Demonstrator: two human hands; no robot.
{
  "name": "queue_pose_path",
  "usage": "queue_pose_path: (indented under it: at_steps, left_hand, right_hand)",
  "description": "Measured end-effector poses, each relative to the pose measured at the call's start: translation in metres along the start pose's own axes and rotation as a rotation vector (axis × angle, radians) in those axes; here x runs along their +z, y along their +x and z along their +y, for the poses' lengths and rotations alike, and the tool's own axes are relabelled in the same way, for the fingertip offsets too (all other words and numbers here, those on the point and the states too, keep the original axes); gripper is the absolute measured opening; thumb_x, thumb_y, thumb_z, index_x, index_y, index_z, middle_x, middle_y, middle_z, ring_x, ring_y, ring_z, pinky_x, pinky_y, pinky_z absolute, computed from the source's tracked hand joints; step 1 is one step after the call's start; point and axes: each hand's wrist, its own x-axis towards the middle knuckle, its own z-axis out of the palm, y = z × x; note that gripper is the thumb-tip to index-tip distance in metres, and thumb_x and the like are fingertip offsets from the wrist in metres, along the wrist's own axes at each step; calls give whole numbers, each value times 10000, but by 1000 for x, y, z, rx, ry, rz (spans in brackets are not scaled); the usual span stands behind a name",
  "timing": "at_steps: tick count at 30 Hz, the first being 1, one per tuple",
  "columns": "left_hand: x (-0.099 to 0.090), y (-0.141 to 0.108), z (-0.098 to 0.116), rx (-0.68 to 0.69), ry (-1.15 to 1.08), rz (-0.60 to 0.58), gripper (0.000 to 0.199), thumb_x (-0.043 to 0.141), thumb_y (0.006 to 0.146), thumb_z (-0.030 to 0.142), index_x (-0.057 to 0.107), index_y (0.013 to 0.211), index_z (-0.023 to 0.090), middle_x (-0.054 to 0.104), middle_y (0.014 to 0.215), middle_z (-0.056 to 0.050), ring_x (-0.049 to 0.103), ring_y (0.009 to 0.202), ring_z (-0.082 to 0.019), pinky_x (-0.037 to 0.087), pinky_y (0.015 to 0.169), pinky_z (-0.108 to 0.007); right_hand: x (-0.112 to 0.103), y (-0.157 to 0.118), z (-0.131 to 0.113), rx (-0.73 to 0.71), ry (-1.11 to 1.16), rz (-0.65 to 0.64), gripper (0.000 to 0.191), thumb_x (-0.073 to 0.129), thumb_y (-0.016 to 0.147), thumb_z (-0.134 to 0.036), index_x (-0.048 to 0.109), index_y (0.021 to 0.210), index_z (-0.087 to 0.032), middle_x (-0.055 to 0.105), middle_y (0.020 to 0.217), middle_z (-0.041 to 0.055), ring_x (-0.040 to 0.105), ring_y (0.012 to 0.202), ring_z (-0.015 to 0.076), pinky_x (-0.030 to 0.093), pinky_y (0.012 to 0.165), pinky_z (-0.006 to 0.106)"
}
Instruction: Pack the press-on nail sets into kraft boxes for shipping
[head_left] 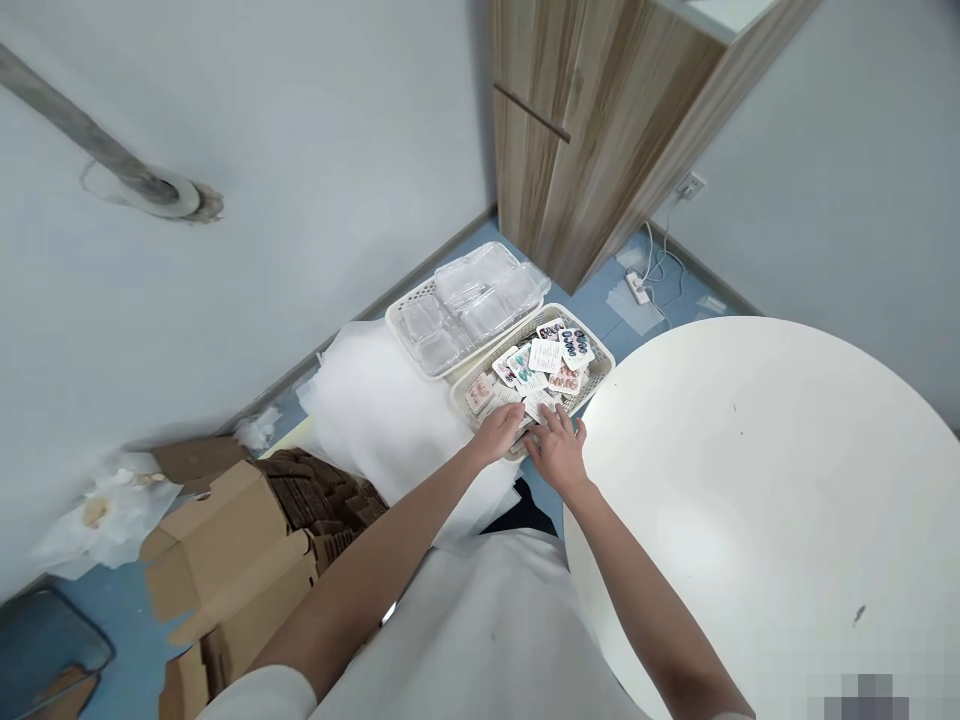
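A cream plastic basket (606, 350) holds several small cards bearing coloured, nail-shaped pieces, among them a card with dark blue pieces (577, 345) and one with teal pieces (523, 367). My left hand (498, 434) is at the basket's near edge, its fingers drawn together beside a white printed card (537, 402). What those fingers hold, if anything, is hidden. On the right of that card, my right hand (559, 450) has its fingers apart, with some fingertips over the card's edge. The lower cards are partly covered by my hands.
A second basket (397, 325) with clear plastic trays (480, 285) adjoins on the left. White foam sheeting (375, 400) lies nearer. A round white table (750, 480) stands right, a wooden cabinet (592, 110) behind. Folded cardboard (225, 540) and a power strip (637, 289) are on the floor.
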Motion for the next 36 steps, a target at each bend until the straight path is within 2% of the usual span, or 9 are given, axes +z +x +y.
queue_pose_path:
  at_steps: [3,9,16,23,27,30,32,34,36]
  left_hand:
    - [4,8,-3,-27,-32,-30,422,353,819,482,568,1011,174,592,1033,-68,552,898,-173,424,766,-286]
    - [2,16,-3,-93,-99,-61,450,381,790,518,589,941,149,619,880,-50,553,836,-171,419,754,-288]
    - [-1,3,-2,-86,-223,-86,467,432,755,548,593,921,143,615,890,-60,543,924,-190,403,818,-302]
    - [-12,-31,2,54,-195,-59,391,525,744,433,578,997,140,613,940,-78,555,924,-188,415,835,-315]
    - [-23,-61,3,248,20,66,326,558,731,319,579,1017,163,579,962,-82,556,876,-180,439,799,-329]
    - [-31,-86,-1,419,190,202,292,556,734,300,594,1008,206,534,1027,-78,506,989,-196,392,882,-355]
    - [-34,-101,-8,478,215,241,275,535,755,302,596,1009,216,534,1045,-77,479,1042,-200,356,925,-362]
    - [-33,-114,-17,476,156,194,258,490,785,317,602,993,211,564,1026,-74,504,1011,-195,377,895,-352]
    - [-26,-126,-27,429,50,91,262,464,798,343,618,943,190,609,947,-69,553,906,-186,421,812,-328]
  right_hand:
    - [0,3,3,-19,-5,-21,261,426,807,-336,622,952,-245,461,1266,68,269,1228,301,116,952,548]
    - [-3,5,4,-46,-29,-31,272,404,816,-333,597,980,-234,463,1268,81,312,1207,296,143,940,544]
    - [-5,-5,0,-76,-19,11,284,388,823,-293,554,1041,-219,489,1250,91,388,1168,269,121,955,538]
    - [-12,-29,-17,-138,-25,90,358,353,832,-251,486,1156,-177,461,1276,119,405,1166,252,149,960,504]
    - [-22,-47,-31,-214,28,139,362,360,832,-243,484,1167,-184,473,1267,109,437,1142,226,182,969,469]
    - [-30,-64,-40,-266,110,160,354,386,825,-254,509,1154,-202,519,1222,92,475,1106,209,241,964,440]
    - [-34,-79,-44,-275,223,152,335,419,812,-280,549,1116,-226,560,1172,72,500,1079,206,306,941,416]
    - [-36,-96,-47,-239,398,136,310,450,797,-318,591,1063,-245,586,1128,59,521,1048,210,372,901,394]
    - [-36,-115,-48,-164,601,135,292,475,783,-352,619,1016,-250,592,1106,61,539,1013,218,425,851,384]
